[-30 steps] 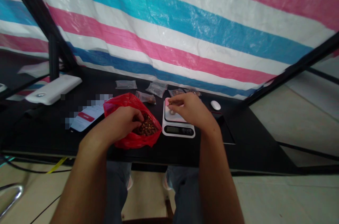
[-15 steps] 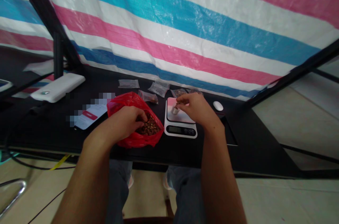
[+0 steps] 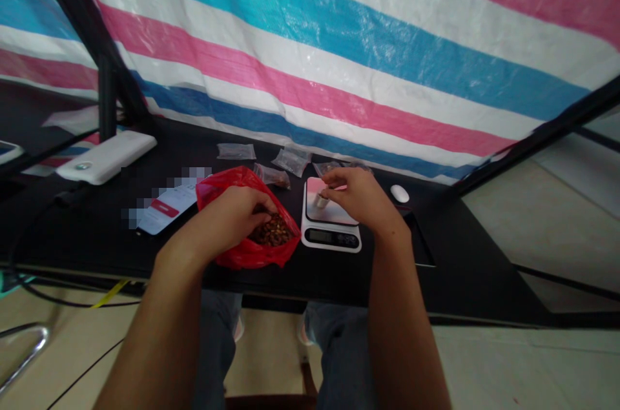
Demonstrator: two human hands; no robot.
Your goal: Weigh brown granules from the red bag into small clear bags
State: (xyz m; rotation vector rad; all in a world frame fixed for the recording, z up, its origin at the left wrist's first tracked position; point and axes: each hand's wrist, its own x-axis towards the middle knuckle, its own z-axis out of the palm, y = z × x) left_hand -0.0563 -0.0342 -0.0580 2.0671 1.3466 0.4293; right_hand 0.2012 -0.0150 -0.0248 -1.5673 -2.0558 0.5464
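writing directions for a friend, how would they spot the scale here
On the black desk, below the striped tarp, find the red plastic bag. Just right of it sits the white digital scale, under the person's right hand, with a dark display along its front edge, unlike the small clear bags behind it.

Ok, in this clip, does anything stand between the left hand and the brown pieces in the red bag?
Nothing visible does: the left hand reaches in over the rim of the red plastic bag, directly at the brown pieces.
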